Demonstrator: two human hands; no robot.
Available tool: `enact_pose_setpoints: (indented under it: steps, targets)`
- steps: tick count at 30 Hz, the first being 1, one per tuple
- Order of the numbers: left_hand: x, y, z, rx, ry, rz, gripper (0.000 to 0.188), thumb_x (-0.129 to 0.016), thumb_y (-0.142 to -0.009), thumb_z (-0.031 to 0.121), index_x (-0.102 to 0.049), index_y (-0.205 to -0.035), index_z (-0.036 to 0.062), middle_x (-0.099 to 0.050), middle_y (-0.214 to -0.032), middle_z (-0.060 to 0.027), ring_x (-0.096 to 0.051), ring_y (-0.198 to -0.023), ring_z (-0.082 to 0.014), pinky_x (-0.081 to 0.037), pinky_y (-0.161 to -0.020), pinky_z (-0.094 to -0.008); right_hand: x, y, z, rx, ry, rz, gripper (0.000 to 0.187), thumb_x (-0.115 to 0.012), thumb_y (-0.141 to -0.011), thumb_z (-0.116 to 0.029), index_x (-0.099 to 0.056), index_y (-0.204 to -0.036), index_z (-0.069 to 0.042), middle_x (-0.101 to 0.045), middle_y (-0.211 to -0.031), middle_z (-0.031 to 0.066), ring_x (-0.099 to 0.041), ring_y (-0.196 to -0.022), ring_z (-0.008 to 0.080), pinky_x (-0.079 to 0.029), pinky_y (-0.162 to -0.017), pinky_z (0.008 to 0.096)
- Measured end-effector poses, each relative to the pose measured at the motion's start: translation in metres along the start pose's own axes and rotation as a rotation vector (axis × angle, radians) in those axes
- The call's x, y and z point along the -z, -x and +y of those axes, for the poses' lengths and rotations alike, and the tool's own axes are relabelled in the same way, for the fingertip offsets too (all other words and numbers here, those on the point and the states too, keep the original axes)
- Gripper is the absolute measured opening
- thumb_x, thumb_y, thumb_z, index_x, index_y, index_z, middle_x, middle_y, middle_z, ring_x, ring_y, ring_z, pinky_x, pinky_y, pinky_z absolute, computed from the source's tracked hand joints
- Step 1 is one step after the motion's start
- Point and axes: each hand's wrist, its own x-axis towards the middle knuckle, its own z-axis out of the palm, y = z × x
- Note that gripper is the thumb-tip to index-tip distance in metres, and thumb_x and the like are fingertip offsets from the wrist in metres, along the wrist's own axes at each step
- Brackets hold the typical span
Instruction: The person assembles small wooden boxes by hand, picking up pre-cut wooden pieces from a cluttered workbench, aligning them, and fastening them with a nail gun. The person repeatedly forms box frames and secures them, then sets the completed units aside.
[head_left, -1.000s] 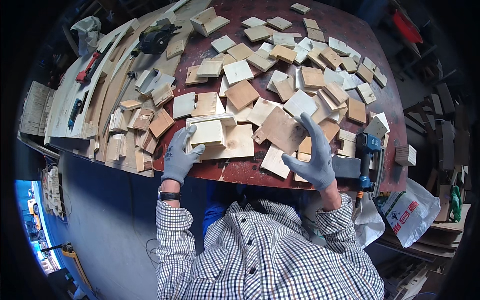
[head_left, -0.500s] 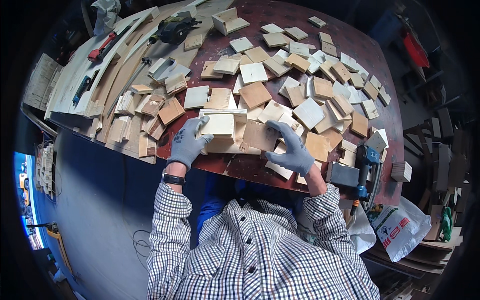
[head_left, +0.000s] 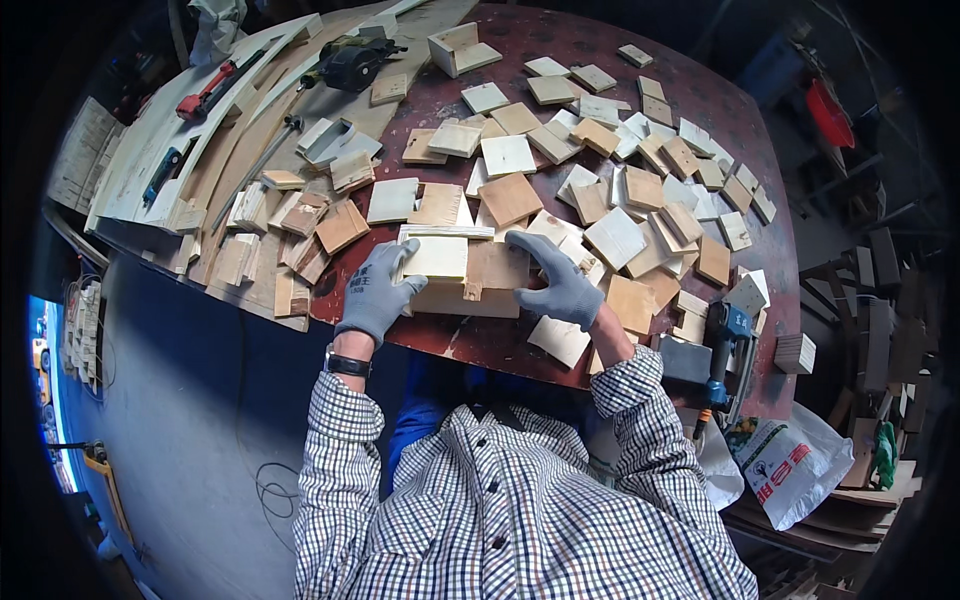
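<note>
Close to the table's front edge lies a small wooden assembly, with a pale wood block (head_left: 436, 257) and a browner wood block (head_left: 497, 266) side by side on a longer board (head_left: 465, 300). My left hand (head_left: 378, 290), in a grey glove, is closed around the left end of the pale block. At the other end my right hand (head_left: 562, 283), gloved alike, curves its thumb and fingers about the brown block's right end. A thin pale strip (head_left: 447, 231) runs along the far side of both blocks.
Many loose wood squares (head_left: 616, 238) cover the red table (head_left: 480, 345). A blue nail gun (head_left: 727, 335) lies at the right edge. To the left are stacked offcuts (head_left: 340, 227), long boards (head_left: 250, 130), a red tool (head_left: 205, 92) and a dark power tool (head_left: 352, 60).
My right hand has moved left and closed in on the brown block, which now sits against the pale block. My left hand keeps its hold at the left end.
</note>
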Motion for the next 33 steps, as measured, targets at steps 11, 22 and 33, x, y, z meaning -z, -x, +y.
enact_pose_setpoints:
  steps: [11, 22, 33]
  targets:
    - [-0.003, 0.002, -0.002, 0.039, 0.041, 0.012, 0.059, -0.081, -0.085, 0.023, -0.064, -0.141, 0.0117, -0.063, -0.134, -0.0123, -0.063, -0.124, -0.033, -0.05, -0.106, -0.0399, 0.026, 0.019, -0.02, -0.035, 0.132, 0.052, 0.078, -0.079, -0.079, -0.023, -0.053, -0.149, 0.0, -0.061, -0.14, 0.0191, -0.062, -0.128, 0.031, -0.049, -0.11, 0.0399]
    - [-0.007, 0.005, -0.006, 0.05, -0.031, 0.042, 0.059, -0.079, -0.087, 0.03, -0.063, -0.142, 0.0174, -0.061, -0.14, -0.0113, -0.063, -0.123, -0.0349, -0.053, -0.102, -0.0434, 0.159, 0.066, 0.051, -0.263, -0.266, 1.406, 0.04, -0.073, -0.101, -0.022, -0.06, -0.131, 0.001, -0.066, -0.114, 0.0076, -0.063, -0.096, 0.0127, -0.052, -0.082, 0.0278]
    - [-0.009, 0.011, -0.004, -0.053, -0.143, 0.119, 0.056, -0.071, -0.094, 0.038, -0.059, -0.146, 0.0184, -0.062, -0.136, -0.0146, -0.063, -0.117, -0.0367, -0.053, -0.097, -0.0462, 0.05, -0.028, -0.024, -0.154, -0.012, 0.503, 0.039, -0.069, -0.1, -0.01, -0.063, -0.136, 0.004, -0.073, -0.107, 0.0062, -0.068, -0.092, 0.0097, -0.056, -0.081, 0.0247]
